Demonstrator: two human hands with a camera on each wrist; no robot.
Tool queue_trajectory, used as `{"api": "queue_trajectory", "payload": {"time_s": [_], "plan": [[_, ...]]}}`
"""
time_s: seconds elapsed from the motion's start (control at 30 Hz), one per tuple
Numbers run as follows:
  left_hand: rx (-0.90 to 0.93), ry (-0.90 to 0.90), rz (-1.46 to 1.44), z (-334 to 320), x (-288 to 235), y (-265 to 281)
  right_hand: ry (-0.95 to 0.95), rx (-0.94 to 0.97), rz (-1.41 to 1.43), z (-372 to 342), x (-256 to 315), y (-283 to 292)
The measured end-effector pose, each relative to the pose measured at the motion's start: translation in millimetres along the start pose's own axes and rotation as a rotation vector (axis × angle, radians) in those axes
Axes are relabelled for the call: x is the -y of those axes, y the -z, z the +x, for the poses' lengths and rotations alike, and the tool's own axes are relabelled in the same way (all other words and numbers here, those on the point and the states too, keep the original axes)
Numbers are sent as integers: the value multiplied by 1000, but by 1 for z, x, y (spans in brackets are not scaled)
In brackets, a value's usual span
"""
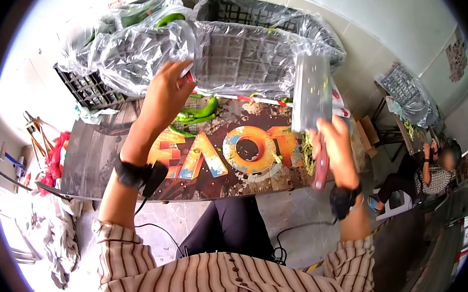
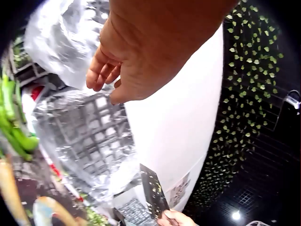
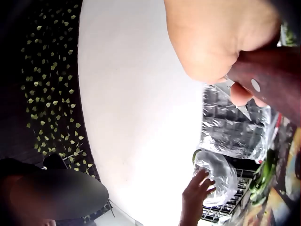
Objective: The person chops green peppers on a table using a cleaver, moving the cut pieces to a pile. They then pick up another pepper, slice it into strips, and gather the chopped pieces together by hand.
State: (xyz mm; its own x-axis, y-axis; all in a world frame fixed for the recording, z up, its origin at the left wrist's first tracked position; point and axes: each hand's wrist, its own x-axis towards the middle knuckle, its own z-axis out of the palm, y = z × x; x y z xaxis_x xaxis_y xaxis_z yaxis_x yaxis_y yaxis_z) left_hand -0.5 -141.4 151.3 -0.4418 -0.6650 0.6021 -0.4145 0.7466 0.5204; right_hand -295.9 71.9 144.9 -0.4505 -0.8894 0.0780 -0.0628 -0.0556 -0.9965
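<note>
My right hand [image 1: 335, 148] grips the dark red handle [image 1: 321, 164] of a broad cleaver, its blade [image 1: 311, 93] pointing away from me with green bits stuck on it. In the right wrist view the handle [image 3: 268, 84] lies in the curled fingers. Raised in front of the plastic-lined crates, my left hand [image 1: 164, 99] has loosely bent fingers; the left wrist view shows no object in that hand [image 2: 136, 61]. Several green peppers [image 1: 200, 113] lie on the table [image 1: 106, 154] near it. Chopped green bits [image 1: 308, 155] sit beside the right hand, partly hidden by it.
A crate lined with clear plastic [image 1: 239, 57] stands along the table's back edge. At the back left, another plastic-covered crate [image 1: 83, 85] has green peppers [image 1: 171, 19] on top. A cardboard box [image 1: 369, 135] is right of the table. Farther right, another person [image 1: 434, 179] sits near a plastic-covered crate.
</note>
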Motion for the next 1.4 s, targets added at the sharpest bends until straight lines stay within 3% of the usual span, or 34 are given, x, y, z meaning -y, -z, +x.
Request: {"api": "queue_trajectory", "payload": {"time_s": [0.13,0.27,0.33,0.4,0.53,0.7,0.8,0.9,1.03,1.13,1.27,1.4], "plan": [[67,77,0,-61,50,-2,-135,-16,115,-50,-47,-3],[139,149,19,-79,64,-2,-179,-73,171,-75,-78,-7],[143,114,59,-77,78,-15,-194,-94,192,-81,-81,-12],[118,-91,243,-73,84,-30,-227,-120,182,-87,-79,-19],[203,-102,332,-63,93,-56,-221,-74,186,-93,-81,-22],[123,-122,315,-56,106,-68,-242,-65,183,-101,-81,-21],[-14,-238,290,-59,62,-53,-252,-52,185,-102,-79,-20],[100,-231,218,-72,4,-40,-284,-100,156,-102,-76,-20],[187,-250,64,-113,-38,-77,-231,15,69,-95,-75,-18],[216,-168,-72,-136,-46,-115,-179,154,-5,-94,-65,-22],[171,-17,-192,-148,-52,-131,-189,178,-194,-88,-58,-28],[162,-20,-199,-153,-43,-137,3,218,-532,-81,-67,-38]]}}
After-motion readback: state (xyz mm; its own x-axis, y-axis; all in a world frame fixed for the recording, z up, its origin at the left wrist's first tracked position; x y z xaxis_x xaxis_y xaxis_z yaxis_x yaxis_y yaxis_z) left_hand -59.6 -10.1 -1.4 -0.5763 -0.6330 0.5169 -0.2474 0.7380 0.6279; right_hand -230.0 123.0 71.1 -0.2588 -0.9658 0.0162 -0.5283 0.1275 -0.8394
